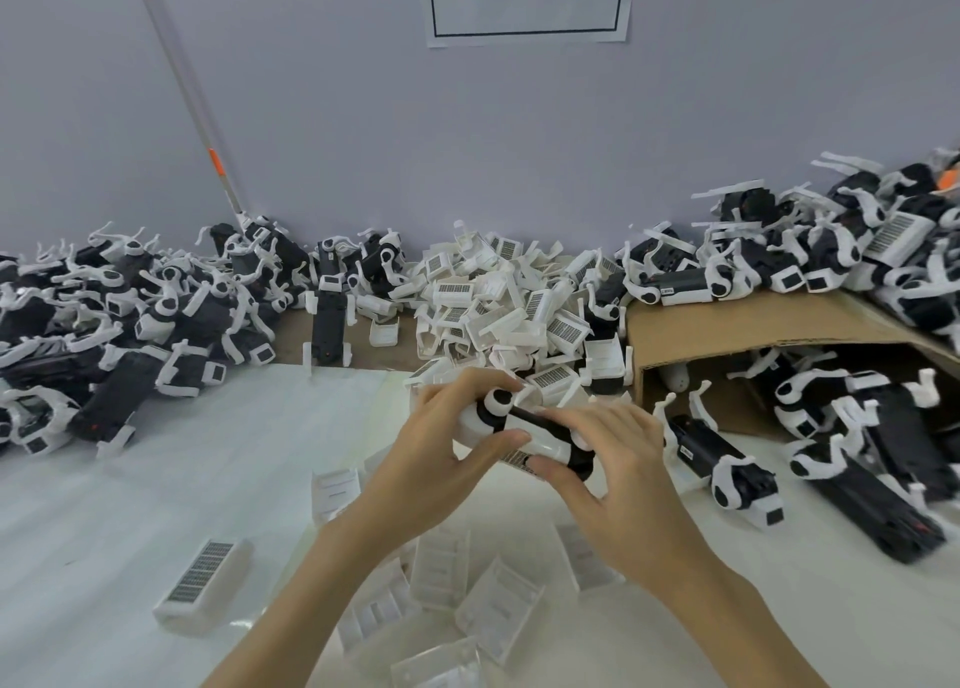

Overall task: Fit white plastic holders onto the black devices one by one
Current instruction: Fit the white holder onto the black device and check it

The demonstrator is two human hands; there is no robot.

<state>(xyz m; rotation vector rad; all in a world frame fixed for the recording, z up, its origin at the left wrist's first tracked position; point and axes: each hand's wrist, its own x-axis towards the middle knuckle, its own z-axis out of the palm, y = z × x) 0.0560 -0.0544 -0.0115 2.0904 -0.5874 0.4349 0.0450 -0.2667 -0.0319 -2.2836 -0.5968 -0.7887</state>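
You've got one black device point(524, 420) up off the table, pinned between both hands right in front of you. Your left hand point(441, 453) wraps its far-left end, thumb curled underneath; your right hand point(618, 472) grips the near-right end, fingers curled over the top. So its long axis runs from upper left down to lower right, hand to hand. A white holder point(540, 440) sits against its middle, under your fingers, though I can't tell if it's fully snapped on. Seating it probably comes down to pushing across that axis, and both hands are equally close.

Spare holders point(498, 607) lie loose on the white table point(130, 479) just below your wrists, with a bigger heap point(514, 298) behind. The cardboard box point(727, 334) on the right lies on its side, with devices spilling out of it and more piled on top.
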